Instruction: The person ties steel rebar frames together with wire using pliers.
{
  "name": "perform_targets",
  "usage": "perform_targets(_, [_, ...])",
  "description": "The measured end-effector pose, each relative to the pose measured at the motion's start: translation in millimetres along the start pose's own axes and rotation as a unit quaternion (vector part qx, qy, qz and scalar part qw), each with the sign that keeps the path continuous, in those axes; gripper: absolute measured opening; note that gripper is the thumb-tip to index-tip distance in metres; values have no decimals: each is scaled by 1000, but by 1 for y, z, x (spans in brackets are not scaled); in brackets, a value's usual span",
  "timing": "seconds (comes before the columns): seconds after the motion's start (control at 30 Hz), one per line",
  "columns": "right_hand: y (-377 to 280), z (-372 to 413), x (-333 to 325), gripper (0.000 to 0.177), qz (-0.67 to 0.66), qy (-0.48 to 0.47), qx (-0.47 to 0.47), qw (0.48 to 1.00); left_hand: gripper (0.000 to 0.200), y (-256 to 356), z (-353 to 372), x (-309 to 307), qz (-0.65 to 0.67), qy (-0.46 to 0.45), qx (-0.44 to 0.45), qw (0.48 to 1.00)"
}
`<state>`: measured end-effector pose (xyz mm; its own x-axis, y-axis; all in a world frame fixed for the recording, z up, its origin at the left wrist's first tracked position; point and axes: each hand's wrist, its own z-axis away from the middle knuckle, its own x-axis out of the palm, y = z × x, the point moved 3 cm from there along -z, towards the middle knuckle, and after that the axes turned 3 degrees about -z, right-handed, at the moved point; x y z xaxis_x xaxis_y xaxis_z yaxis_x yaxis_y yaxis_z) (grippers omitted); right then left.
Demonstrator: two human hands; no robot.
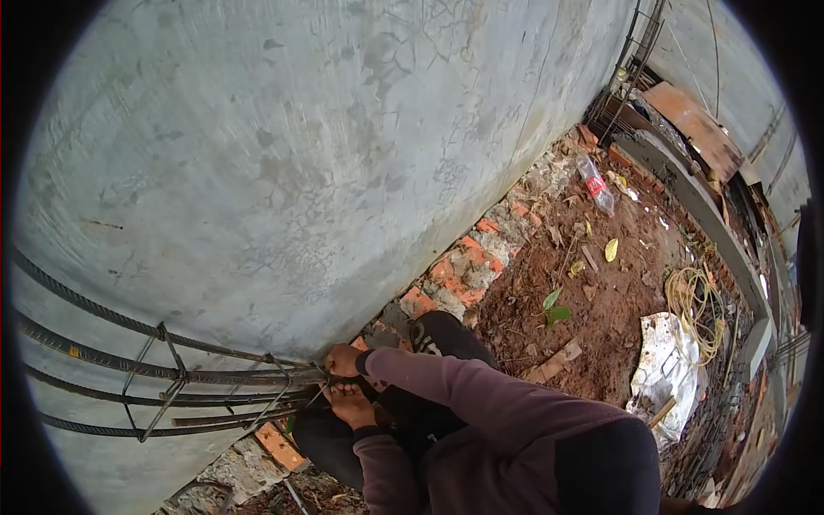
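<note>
A cage of ribbed steel rebar [112, 364] with square stirrups runs in from the left along the wall. At its near end both my hands work close together. My right hand [343, 360] is closed against the bars on the wall side; what its fingers grip is hidden. Just below it, my left hand [352, 407] has its fingers curled together beside the rebar, near a thin stirrup or wire. Whatever lies between these fingers is too small to make out. My dark-clad knees are bent under my arms.
A grey plastered wall [283, 172] rises alongside, with broken brick and mortar [463, 270] at its foot. On the reddish soil [515, 343] lie a plastic bottle [596, 184], a white sack [665, 369], a coil of yellowish cord [695, 309] and leaves. Boards [693, 129] lean farther back.
</note>
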<state>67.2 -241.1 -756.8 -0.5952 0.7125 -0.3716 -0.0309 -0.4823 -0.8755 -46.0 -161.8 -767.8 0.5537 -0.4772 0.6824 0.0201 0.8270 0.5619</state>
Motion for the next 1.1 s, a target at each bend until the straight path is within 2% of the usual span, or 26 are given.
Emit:
perform_targets(0.07, [-14, -2, 3, 13, 35, 30, 13, 999, 55, -5, 1, -2, 6, 6, -14, 1000])
perform_targets(0.17, [-14, 0, 3, 14, 9, 84, 16, 996, 59, -10, 8, 1, 30, 11, -13, 999])
perform_targets(0.23, [-4, 8, 1, 19, 46, 111, -141, 983, 56, -5, 4, -1, 40, -48, -30, 998])
perform_targets(0.27, [6, 9, -1, 19, 18, 84, -125, 988, 52, -3, 0, -4, 66, -82, -56, 993])
perform_targets(0.3, [14, 10, -2, 19, -35, 57, -75, 995, 47, -2, 2, -2, 49, -59, -59, 995])
perform_targets(0.33, [2, 17, -2, 18, -54, 77, -7, 996, 48, -3, 3, 1, 45, -27, -50, 997])
perform_targets(0.43, [-18, 29, 1, 26, -115, 44, 134, 983, 53, -8, 4, -5, -8, -37, -28, 999])
perform_targets(0.53, [-4, 33, 5, 29, -138, 46, 73, 987, 53, -12, -2, -6, -70, -43, -1, 997])
perform_targets(0.57, [-4, 32, 2, 32, -35, 52, 31, 998, 52, -13, -4, -8, -80, -31, 4, 996])
perform_targets(0.67, [2, 32, 7, 31, 35, 71, 12, 997, 47, -5, -6, -10, -90, 15, 20, 996])
perform_targets(0.77, [-4, 47, 2, 34, 198, 83, -117, 970, 43, -14, -21, -19, -39, 22, 37, 998])
perform_targets(0.87, [-10, 50, 5, 42, 290, 48, -89, 952, 41, -21, -25, -20, -6, 6, 51, 999])
perform_targets(0.97, [-27, 70, 10, 33, 311, 86, -121, 939, 43, -18, -23, -19, -14, -12, 56, 998])
perform_targets(1.1, [-41, 67, 11, 24, 358, 0, -46, 932, 44, -19, -24, -19, -20, -27, 71, 997])
